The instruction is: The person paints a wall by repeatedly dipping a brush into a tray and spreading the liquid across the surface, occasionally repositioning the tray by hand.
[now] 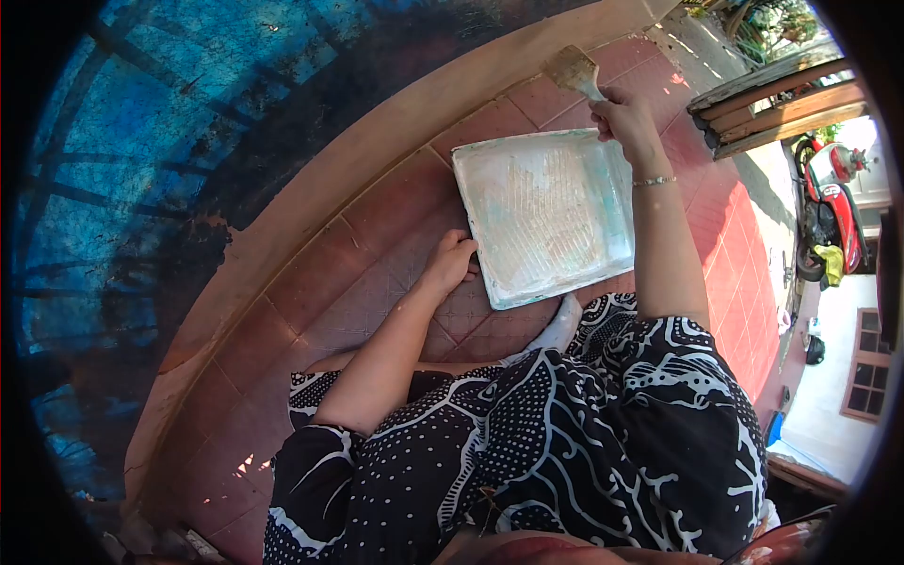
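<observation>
A paint tray (541, 212), white with greenish stains and a ribbed floor, lies tilted in front of me above the red tiles. My left hand (455, 259) is closed on the tray's left edge, its fingers partly hidden under the rim. Beyond the tray's far right corner, my right hand (621, 121) is wrapped round the handle of a wide paintbrush (571, 71). The brush's bristles point up and left, toward the wall's base, and do not touch the tray.
A blue and dark painted wall (179, 122) with a tan lower band curves along the left. Red tiles (725, 273) cover the floor. Stacked wooden beams (772, 104) stand at the upper right, near a red motorcycle (833, 202). My patterned clothing (527, 443) fills the lower part.
</observation>
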`<state>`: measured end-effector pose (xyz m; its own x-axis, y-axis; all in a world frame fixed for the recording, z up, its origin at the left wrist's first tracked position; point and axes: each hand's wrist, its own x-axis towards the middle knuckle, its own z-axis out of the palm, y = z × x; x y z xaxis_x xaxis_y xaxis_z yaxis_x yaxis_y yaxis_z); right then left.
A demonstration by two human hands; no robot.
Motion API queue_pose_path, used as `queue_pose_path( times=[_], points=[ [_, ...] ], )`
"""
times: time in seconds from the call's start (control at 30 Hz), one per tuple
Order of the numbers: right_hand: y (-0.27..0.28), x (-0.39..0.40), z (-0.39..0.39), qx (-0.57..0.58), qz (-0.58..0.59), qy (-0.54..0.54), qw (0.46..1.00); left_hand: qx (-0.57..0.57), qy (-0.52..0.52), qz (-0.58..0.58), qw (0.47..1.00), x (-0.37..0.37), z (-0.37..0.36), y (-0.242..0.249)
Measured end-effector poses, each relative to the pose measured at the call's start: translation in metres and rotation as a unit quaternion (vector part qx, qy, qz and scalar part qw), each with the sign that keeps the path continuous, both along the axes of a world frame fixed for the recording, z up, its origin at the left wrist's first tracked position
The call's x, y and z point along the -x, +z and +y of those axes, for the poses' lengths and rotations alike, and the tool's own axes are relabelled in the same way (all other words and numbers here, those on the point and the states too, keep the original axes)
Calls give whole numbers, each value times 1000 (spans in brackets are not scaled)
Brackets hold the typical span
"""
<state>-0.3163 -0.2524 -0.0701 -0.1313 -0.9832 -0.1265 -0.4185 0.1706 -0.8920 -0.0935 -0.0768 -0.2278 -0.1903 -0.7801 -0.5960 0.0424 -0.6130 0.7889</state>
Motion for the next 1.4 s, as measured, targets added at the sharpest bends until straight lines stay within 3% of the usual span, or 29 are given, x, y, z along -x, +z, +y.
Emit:
queue_pose_path(
  times=[0.07,0.1,0.13,0.17,0.3,0.5,0.67,0.73,0.87,0.93,1.0,1.1,1.17,1.27,1.4],
  points=[
    [8,10,32,23,144,82,986,-2,6,48,999,0,0,-1],
    [9,17,42,24,145,79,986,-2,3,48,999,0,0,-1],
    [10,26,51,21,324,136,936,-6,5,53,999,0,0,1],
    [10,32,58,17,491,188,850,-11,8,58,998,1,1,3],
    [-18,52,53,-81,579,148,797,-6,22,79,997,-1,3,0],
    [-63,69,18,-67,607,106,784,-23,29,119,992,-5,4,5],
    [-64,59,28,-76,614,108,778,-28,18,146,989,-1,1,6],
    [-53,51,39,-121,626,158,754,-27,24,140,989,1,1,10],
    [-38,64,38,-105,585,228,771,-22,33,131,991,1,2,10],
    [-40,51,46,-36,566,167,807,-20,34,132,990,1,2,10],
    [-31,10,68,4,572,179,801,-17,31,133,990,1,2,12],
    [-83,-13,80,104,605,216,760,1,38,135,990,0,4,15],
    [-67,-34,106,98,610,240,749,-5,35,145,989,-3,1,14],
    [-24,-47,123,55,612,375,694,-1,40,134,990,-5,0,14],
    [-19,-47,84,105,601,318,725,21,65,135,988,-6,0,21]
  ],
)
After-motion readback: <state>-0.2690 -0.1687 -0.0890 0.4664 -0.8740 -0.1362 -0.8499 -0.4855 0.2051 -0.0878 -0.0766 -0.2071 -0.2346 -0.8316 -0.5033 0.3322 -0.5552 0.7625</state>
